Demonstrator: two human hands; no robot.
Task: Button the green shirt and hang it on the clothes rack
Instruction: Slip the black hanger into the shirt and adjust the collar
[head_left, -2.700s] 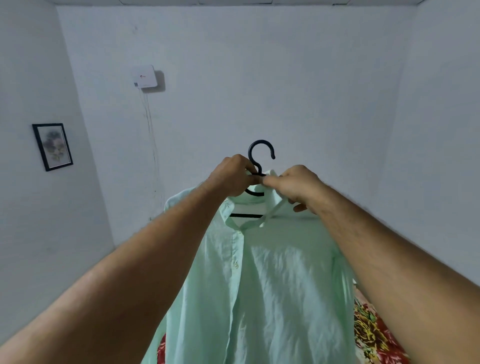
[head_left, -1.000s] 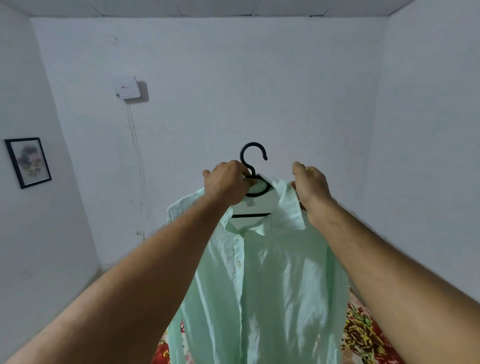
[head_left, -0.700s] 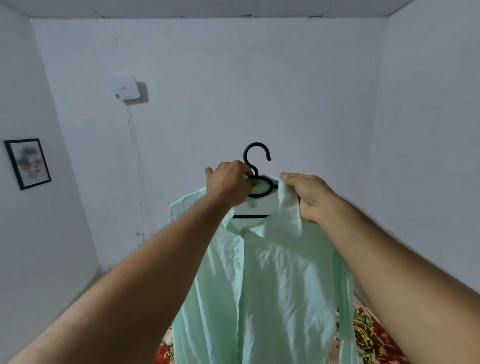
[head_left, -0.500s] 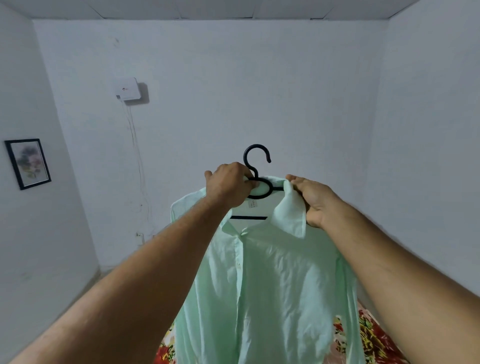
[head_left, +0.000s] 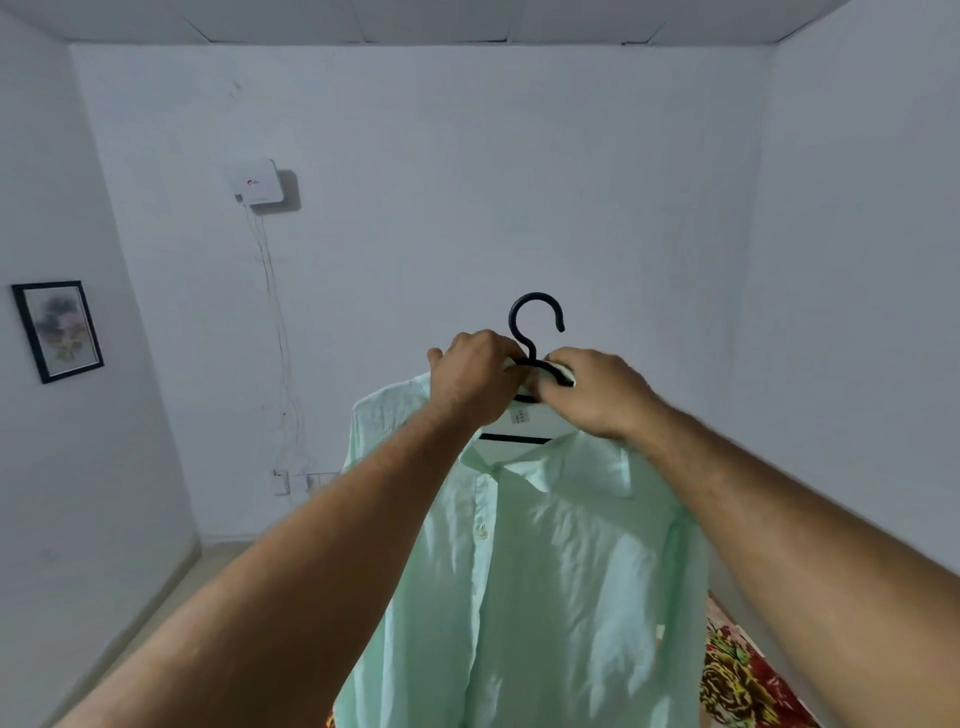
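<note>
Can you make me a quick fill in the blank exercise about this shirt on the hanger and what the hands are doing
1. The green shirt hangs on a ____ hanger.
2. The left hand and right hand both hold the shirt at its ____.
3. The framed picture hangs on the ____ wall.
4. The hanger's hook points ____, hooked on nothing.

Missing words: black; collar; left; up
</note>
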